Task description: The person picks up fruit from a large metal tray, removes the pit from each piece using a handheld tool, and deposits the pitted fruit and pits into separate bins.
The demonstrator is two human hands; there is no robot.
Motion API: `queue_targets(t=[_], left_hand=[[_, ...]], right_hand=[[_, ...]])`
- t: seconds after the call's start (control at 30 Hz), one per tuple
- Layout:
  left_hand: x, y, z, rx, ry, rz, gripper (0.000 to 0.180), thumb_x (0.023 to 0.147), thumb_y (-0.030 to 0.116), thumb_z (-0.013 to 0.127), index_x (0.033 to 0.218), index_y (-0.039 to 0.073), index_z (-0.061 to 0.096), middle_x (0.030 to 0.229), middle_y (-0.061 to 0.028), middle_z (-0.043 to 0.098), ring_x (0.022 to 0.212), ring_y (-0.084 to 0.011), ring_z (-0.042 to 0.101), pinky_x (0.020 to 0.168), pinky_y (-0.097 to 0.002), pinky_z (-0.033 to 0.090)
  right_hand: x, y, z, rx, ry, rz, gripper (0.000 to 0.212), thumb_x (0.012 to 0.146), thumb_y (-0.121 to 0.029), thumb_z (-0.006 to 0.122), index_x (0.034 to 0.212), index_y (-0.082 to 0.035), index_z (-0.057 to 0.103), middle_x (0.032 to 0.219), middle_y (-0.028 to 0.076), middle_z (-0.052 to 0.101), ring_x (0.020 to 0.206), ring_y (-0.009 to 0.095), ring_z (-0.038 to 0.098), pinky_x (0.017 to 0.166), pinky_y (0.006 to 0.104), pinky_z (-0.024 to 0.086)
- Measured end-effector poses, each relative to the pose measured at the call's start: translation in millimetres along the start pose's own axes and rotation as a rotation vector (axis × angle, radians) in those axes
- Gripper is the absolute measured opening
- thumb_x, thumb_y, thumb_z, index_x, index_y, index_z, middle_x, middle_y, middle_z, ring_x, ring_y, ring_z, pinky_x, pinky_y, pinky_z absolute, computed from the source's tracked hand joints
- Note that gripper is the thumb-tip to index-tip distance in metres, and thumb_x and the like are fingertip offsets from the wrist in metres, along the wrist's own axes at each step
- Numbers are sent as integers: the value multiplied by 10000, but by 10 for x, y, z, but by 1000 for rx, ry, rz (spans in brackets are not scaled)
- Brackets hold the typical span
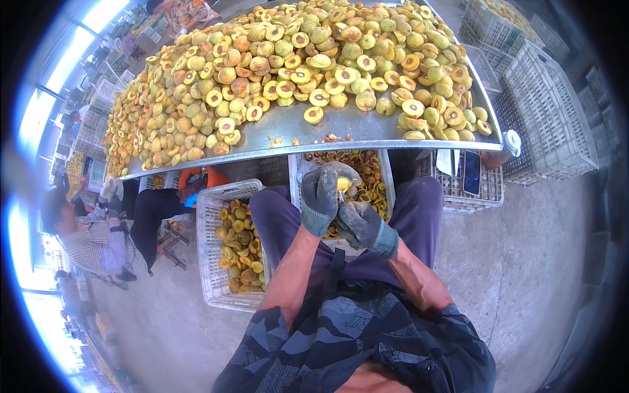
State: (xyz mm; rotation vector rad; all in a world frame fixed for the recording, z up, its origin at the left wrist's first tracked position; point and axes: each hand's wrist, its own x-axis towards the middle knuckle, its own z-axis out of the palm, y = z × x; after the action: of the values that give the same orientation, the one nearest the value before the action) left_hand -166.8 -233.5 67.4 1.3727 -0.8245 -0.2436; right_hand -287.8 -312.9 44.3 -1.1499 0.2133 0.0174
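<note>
Both my hands wear dark grey work gloves and meet over the crate between my knees. In my left hand (320, 196) is a yellow peach half (343, 184), its cut side partly showing between the fingers. My right hand (365, 228) is closed just below it, fingertips close to the fruit; whatever it grips is hidden. Beneath the hands, a white plastic crate (389, 175) contains brownish-yellow fruit pieces (375, 171). Ahead, a metal table (262, 136) bears a big heap of halved peaches (275, 72), many with stones in the cut faces.
Left of my knee stands a white crate (208, 252) of peach halves (244, 252). At right, a phone (472, 172) and a white-lidded jar (513, 143) rest by the table corner, near stacked crates (550, 108). Another person (98, 239) sits at far left.
</note>
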Motion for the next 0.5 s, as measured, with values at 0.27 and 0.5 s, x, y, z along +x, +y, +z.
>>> queue_targets(t=[0.27,0.5], left_hand=[[-54,-12,30,60,22,-51,494,1014,336,403,840,-33,682,813,-133,705,748,-218,672,718,-328,524],[-95,-181,-2,85,24,59,524,1014,380,431,851,-54,676,800,-119,691,680,-185,643,647,-309,504]], right_hand=[[-48,-122,-133,222,-111,291,334,1031,-315,511,843,-60,616,654,-49,502,569,37,459,479,217,375],[52,151,-219,143,-113,215,299,1030,-334,517,960,-81,659,744,-39,569,624,51,527,519,212,423]])
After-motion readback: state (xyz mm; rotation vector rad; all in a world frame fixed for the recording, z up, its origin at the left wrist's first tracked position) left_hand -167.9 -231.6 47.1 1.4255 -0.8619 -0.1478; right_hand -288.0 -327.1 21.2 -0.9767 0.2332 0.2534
